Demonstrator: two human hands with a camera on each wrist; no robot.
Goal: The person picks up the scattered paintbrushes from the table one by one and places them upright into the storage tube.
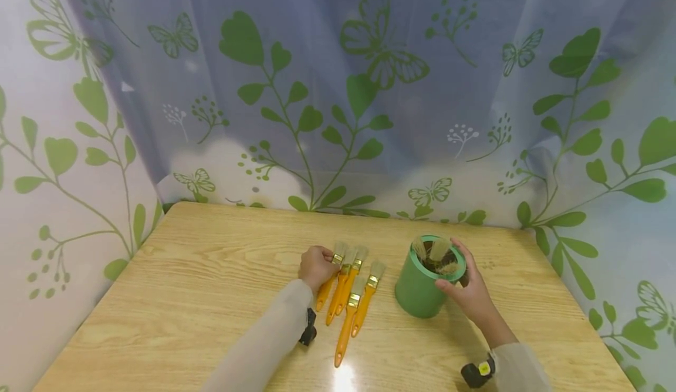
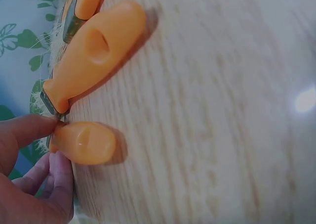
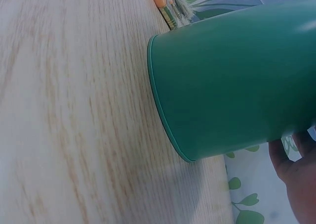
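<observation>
My left hand (image 1: 317,267) pinches the leftmost paintbrush (image 1: 324,293) near its metal collar. In the left wrist view, the thumb and fingers close on that brush just above its orange handle (image 2: 91,144), which lies along the wooden table. Just right of it lie several more paintbrushes (image 1: 347,327) with orange handles and pale bristles, bristle ends pointing away from me. With thumb and fingers spread around its rim, my right hand (image 1: 471,289) holds a green cylindrical container (image 1: 419,289) standing on the table. Bristle heads (image 1: 439,250) stick up inside it; their handles are hidden.
The wooden table (image 1: 211,251) reaches back to a curtain (image 1: 317,145) printed with leaves and butterflies, which also hangs at both sides. Small black wrist cameras sit at my left cuff (image 1: 308,327) and right cuff (image 1: 477,373).
</observation>
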